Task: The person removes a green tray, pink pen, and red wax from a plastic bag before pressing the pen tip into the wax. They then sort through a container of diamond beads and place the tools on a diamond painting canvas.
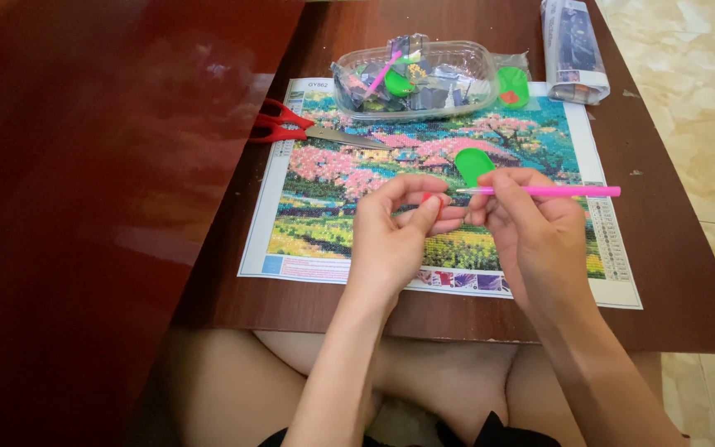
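holding a pink pen level between thumb and curled fingers, the right hand keeps its tip pointed left toward the left hand. the left hand's thumb and forefinger are pinched together around something small and red; what it is cannot be told, and the other fingers are loosely bent. both hands hover close together above the lower middle of a colourful bead picture of pink trees and a field, lying flat on a brown table. a green tray rests on the picture just behind the right hand. further back, a clear plastic tub full of small bags sits on the picture's top edge, red scissors lie across its left edge, and a rolled packet lies at the far right.
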